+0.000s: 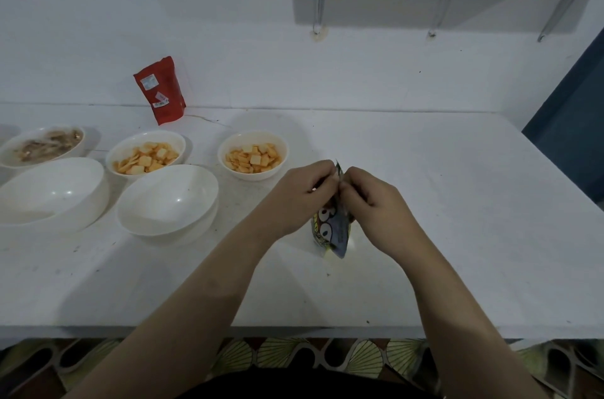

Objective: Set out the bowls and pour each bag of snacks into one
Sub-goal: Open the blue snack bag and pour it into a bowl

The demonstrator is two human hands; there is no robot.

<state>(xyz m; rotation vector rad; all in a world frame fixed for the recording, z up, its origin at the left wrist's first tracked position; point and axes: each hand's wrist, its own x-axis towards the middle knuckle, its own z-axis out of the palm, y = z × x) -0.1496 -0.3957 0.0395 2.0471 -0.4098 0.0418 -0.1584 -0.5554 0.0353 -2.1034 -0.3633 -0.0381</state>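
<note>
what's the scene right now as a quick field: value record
left hand: pinches top of snack bag
right hand: pinches the same top edge
snack bag: upright on white table, cartoon eyes
filled bowls: two with orange crackers, one with brown snacks
empty bowls: two
red pouch: standing by the wall

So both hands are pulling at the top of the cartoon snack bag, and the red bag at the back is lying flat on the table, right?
Not quite. The head view shows the red bag standing upright at the back of the table, against the wall, not lying flat. The rest is right: the left hand and right hand both pinch the top of the cartoon snack bag.
</note>
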